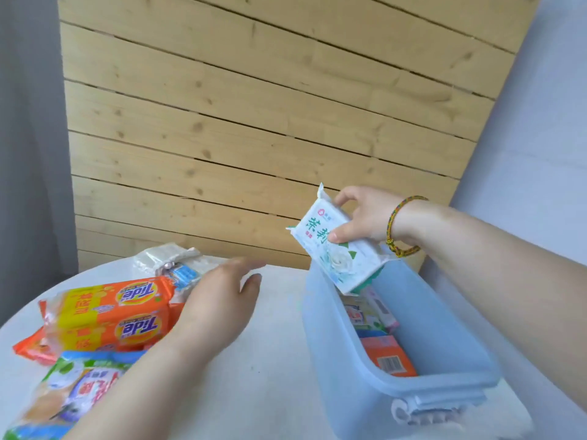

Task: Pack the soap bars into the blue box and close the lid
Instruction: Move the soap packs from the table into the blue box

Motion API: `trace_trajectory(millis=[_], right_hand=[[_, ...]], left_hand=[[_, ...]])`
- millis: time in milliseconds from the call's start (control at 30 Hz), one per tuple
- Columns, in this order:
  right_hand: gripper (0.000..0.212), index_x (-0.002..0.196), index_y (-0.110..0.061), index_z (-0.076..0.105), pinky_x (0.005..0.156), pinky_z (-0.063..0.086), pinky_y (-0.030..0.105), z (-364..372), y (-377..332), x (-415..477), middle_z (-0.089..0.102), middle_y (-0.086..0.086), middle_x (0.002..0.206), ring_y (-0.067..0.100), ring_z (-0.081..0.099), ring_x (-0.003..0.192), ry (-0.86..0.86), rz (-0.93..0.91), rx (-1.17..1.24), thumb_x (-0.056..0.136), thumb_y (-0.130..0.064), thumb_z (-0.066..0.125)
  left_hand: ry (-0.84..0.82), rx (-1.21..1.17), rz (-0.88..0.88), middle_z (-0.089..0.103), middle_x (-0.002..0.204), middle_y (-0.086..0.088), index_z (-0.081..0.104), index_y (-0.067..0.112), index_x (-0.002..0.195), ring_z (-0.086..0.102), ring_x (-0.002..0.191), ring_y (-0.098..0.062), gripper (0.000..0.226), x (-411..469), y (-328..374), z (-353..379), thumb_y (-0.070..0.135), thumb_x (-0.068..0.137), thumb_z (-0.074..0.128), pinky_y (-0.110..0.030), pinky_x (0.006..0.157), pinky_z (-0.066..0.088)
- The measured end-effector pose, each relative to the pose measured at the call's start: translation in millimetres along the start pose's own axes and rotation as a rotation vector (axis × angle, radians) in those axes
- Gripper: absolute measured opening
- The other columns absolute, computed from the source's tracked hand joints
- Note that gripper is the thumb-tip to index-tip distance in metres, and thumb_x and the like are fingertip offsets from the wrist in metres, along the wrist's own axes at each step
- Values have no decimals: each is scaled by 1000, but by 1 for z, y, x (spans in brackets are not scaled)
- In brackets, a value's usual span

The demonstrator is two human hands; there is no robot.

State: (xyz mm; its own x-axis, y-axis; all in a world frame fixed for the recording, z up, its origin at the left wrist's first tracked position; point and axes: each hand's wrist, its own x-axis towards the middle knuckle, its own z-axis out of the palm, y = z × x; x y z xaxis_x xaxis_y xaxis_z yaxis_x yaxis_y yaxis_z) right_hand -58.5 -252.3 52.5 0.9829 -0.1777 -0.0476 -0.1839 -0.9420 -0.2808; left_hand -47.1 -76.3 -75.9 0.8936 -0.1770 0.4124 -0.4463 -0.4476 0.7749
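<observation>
Right hand [365, 217] raised, thumb and fingers [344, 198] pinching soap bar [341, 265]; left hand [222, 300] flat, fingers straight, blurred, maybe hovering.

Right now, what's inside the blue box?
The blue box holds an orange barcoded pack and paler packs beyond it. The white soap bar covers the far end; the bottom is hidden.

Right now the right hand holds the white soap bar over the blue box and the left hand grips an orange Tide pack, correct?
Not quite. The head view shows the left hand open beside the orange Tide pack, gripping nothing. The right hand does hold the white soap bar over the blue box.
</observation>
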Motion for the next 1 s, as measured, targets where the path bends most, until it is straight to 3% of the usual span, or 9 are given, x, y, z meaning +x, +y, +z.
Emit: trace_trajectory(millis=[100,167,233,300,433,567,800,900,1000], right_hand=[[54,120,-20,48,72,44,27,-2,47,-20,62,0,90,20,55,82,34,113,-114,73,-30,73],[65,130,-20,41,73,39,24,1,76,-30,59,1,101,21,55,92,27,187,-168,74,-31,72],[75,138,-21,31,76,38,23,12,96,-34,56,6,124,24,56,108,9,226,-206,75,-31,70],[79,141,-23,24,77,43,25,26,113,-33,57,8,126,26,57,110,-12,238,-235,76,-29,68],[75,142,-23,18,65,40,26,55,129,-24,60,11,102,28,58,91,-117,253,-366,82,-25,61],[65,137,-17,20,44,32,24,71,130,-13,43,3,67,19,42,56,-186,275,-500,84,-14,57],[60,134,-8,25,42,28,25,74,122,-5,34,5,64,20,37,55,-328,334,-657,84,-13,59],[64,137,-7,22,48,32,27,76,120,-2,58,16,99,25,48,72,-417,328,-698,86,-15,58],[69,142,-7,15,69,41,32,81,121,3,48,17,134,33,54,112,-452,321,-718,88,-19,56]], left_hand=[[-11,-66,-2,53,127,10,51,26,121,51,109,-16,33,0,19,39,26,88,46,-15,72,29],[-40,-100,45,51,130,10,50,25,122,49,114,-13,35,0,31,67,26,88,47,-11,73,28],[-85,-95,113,46,137,6,48,22,125,41,124,-11,37,1,36,88,21,88,47,-11,88,27],[-158,-66,137,39,143,3,43,20,130,33,131,-12,42,3,37,104,12,89,43,-13,100,21],[-247,-68,147,34,146,2,39,19,132,25,136,-12,48,10,34,116,1,88,34,-15,105,17],[-263,-79,166,39,143,3,46,18,127,21,137,-9,44,12,31,119,2,89,33,-11,102,11],[-280,-122,185,45,138,5,54,18,121,21,136,-8,41,12,28,118,2,89,33,-3,94,7],[-277,-132,181,47,137,5,55,18,119,22,135,-7,41,11,27,118,2,89,34,-4,94,8],[-280,-140,181,47,137,6,56,19,119,22,135,-6,41,10,27,118,2,89,34,-6,95,9]])
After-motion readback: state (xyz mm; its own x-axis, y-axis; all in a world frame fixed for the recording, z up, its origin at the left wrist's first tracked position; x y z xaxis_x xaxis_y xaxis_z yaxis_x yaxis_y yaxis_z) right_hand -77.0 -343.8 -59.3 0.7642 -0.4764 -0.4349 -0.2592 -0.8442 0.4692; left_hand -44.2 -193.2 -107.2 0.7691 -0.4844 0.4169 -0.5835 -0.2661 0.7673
